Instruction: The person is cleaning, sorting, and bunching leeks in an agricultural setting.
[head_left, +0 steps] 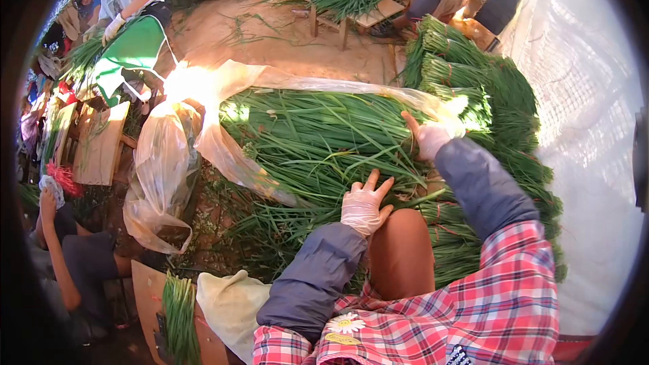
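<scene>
A thick layer of garlic chives (324, 128), long green leaves, lies in front of me inside an opened clear plastic bag (226, 128). My left hand (365, 206), in a thin whitish glove with bare fingertips, rests on the near side of the leaves, fingers spread. At the right end of the layer, my right hand (431, 138) presses against the leaves, one digit stretched out; its other fingers are partly hidden. Tied chive bundles (507, 105) are stacked just beyond that hand. My bare knee (400, 257) is close beside my left hand.
A filled plastic bag (162, 169) stands to the left. A board (145, 290) with a small chive bunch is at the lower left. White sheeting (588, 162) borders the right. Co-workers sit around, one behind a green cloth (138, 51); a low bench (378, 12) holds more chives.
</scene>
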The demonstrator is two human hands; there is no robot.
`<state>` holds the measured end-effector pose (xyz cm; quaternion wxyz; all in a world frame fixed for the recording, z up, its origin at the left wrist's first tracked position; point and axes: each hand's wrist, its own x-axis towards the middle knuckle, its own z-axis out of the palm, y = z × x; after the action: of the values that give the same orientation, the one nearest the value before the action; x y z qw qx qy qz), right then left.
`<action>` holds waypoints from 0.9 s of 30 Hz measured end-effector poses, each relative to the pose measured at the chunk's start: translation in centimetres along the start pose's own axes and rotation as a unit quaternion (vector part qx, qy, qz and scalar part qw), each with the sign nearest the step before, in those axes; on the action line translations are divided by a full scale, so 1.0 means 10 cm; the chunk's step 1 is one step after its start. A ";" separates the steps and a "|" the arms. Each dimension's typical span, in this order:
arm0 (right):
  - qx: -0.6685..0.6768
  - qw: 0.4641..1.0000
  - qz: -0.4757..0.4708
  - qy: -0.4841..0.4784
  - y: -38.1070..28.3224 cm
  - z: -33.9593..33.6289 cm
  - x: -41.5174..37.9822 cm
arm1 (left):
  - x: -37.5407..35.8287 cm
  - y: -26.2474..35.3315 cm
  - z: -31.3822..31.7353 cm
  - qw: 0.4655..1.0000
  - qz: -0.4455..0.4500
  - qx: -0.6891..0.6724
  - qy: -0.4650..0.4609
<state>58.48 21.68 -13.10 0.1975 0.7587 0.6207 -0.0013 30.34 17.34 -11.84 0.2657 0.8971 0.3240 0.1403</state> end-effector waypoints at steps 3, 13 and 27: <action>-0.024 0.992 -0.091 -0.089 -0.19 -1.40 -0.31 | 0.09 0.02 -0.01 0.999 -0.013 0.001 -0.031; 0.108 0.990 -0.028 0.084 0.21 -2.35 -0.36 | 0.07 -0.18 0.09 0.996 -0.008 -0.057 -0.069; 0.059 0.993 -0.030 -0.100 -0.24 -1.26 -0.81 | -0.17 -0.10 -0.52 0.690 -0.189 -0.698 0.013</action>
<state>51.32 18.17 -0.23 0.2138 0.7461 0.6191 -0.1195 26.35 18.88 -8.32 0.8322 0.3708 0.2985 0.2843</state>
